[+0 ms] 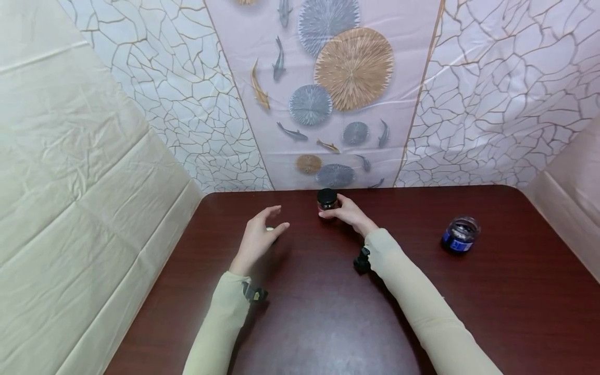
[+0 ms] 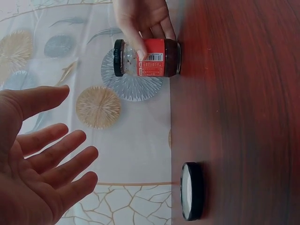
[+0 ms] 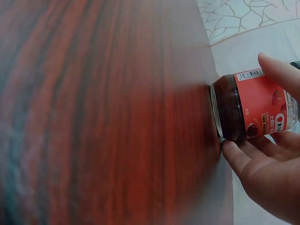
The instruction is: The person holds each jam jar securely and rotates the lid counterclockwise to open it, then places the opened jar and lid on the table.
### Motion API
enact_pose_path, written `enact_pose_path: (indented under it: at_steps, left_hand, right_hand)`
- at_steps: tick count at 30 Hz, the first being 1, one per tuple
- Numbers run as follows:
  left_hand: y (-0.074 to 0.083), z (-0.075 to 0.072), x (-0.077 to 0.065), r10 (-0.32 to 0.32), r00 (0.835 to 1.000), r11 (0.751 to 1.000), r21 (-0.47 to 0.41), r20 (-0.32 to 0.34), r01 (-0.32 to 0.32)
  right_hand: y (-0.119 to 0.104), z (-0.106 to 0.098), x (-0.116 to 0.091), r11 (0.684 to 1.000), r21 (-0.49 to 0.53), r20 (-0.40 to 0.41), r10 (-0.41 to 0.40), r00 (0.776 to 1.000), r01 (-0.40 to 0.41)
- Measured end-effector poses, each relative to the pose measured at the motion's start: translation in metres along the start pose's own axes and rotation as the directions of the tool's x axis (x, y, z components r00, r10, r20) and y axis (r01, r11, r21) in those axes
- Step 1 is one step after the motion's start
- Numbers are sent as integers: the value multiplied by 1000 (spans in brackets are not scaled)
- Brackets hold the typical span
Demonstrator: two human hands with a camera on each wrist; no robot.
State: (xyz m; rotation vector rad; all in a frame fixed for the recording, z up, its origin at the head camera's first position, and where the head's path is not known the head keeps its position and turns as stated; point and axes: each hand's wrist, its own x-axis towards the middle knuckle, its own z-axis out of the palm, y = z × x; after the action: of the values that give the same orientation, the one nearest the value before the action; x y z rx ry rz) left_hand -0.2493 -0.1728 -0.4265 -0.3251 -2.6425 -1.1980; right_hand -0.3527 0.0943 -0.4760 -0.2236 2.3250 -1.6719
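With fingers and thumb around its sides, my right hand [image 1: 352,214] grips a glass jar [image 2: 151,58] near the far edge of the table. The jar stands upright, has a red label [image 3: 262,104] and dark contents, and wears a black lid [image 1: 327,196]. My left hand [image 1: 257,237] is off to the left, fingers spread and slightly bent, holding nothing. A loose black lid [image 2: 198,192] lies on the table just beyond it, white inside facing up. In the head view the left hand hides most of that lid.
An uncapped glass jar [image 1: 460,235] with a blue label and dark contents stands on the right of the brown table [image 1: 309,323]. Patterned cloth [image 1: 225,94] hangs behind the table's far edge, and a pale cloth [image 1: 108,208] runs along the left side.
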Motion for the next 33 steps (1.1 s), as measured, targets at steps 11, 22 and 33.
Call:
enact_pose_path:
  at_steps: [11,22,33]
  left_hand:
    - [2,3,-2,-18,1000,1000,-2,21,18]
    - [3,2,-2,-15,1000,1000,-15,24,16]
    - [5,2,-3,-22,999,1000,-9,24,22]
  right_hand:
    - [0,4,-3,1000,18,-38,2,999,-2]
    - [4,9,-4,999,21,-109,-38,993,41]
    - [-19,1,-6,994,47,-162,-91,983,100]
